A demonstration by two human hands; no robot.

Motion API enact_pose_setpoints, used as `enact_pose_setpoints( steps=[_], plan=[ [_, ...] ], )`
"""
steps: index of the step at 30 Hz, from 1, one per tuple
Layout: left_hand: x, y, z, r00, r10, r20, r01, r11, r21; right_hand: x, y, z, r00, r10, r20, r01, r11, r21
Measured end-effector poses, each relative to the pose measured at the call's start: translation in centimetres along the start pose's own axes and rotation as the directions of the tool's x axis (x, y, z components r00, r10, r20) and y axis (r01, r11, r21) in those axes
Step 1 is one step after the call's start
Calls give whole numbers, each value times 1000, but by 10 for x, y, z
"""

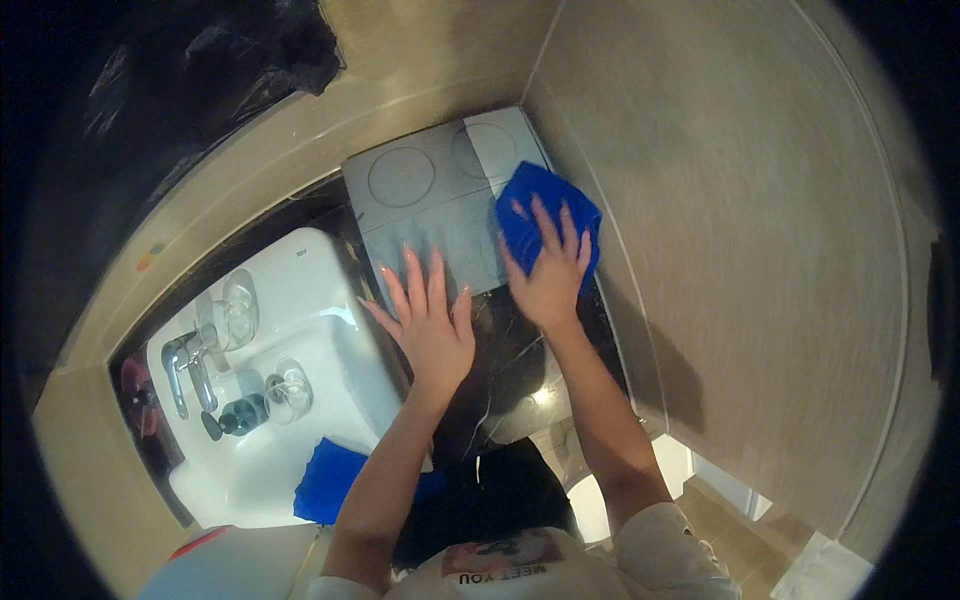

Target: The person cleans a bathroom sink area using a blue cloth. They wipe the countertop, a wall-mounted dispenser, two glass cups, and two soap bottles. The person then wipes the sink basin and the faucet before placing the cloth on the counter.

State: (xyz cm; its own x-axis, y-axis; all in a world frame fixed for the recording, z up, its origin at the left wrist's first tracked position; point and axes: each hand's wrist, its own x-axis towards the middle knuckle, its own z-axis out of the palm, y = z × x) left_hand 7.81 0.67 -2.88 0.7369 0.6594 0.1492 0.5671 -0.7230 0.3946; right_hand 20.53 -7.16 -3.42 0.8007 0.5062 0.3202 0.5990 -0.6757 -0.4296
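My right hand lies spread on a blue cloth, pressing it onto the right side of a grey panel with circle outlines on its far half. Fingers and thumb are apart on top of the cloth, not gripping it. To the left, my left hand is held with its fingers spread over the panel's near left corner and holds nothing; whether its fingertips touch the surface I cannot tell. The panel rests on a dark marbled counter. A second blue cloth hangs over the near edge of the white sink, partly behind my left forearm.
Left of the panel is a white sink with a chrome faucet. Two clear glass vessels and a dark pump bottle stand in or on it. Pink items lie behind the faucet. A tiled wall rises along the right.
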Motion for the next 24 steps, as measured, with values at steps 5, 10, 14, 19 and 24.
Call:
enact_pose_setpoints(
  steps=[5,10,14,19,24],
  plan=[
    [7,-5,18,993,-113,-29,111,991,-69,-6,-36,25,990,-103,91,99,994,46],
    [0,-23,9,996,-79,-34,56,896,-440,3,-27,2,895,-313,318,297,950,99],
    [4,-15,4,995,-95,1,88,911,-402,31,-1,10,995,29,91,-22,997,-78],
    [10,-7,0,979,-188,74,202,893,-402,-9,-47,21,830,-441,341,478,878,-29],
    [37,-12,-15,995,-101,-17,99,991,-91,52,-17,22,976,-127,179,144,986,-86]
  ],
)
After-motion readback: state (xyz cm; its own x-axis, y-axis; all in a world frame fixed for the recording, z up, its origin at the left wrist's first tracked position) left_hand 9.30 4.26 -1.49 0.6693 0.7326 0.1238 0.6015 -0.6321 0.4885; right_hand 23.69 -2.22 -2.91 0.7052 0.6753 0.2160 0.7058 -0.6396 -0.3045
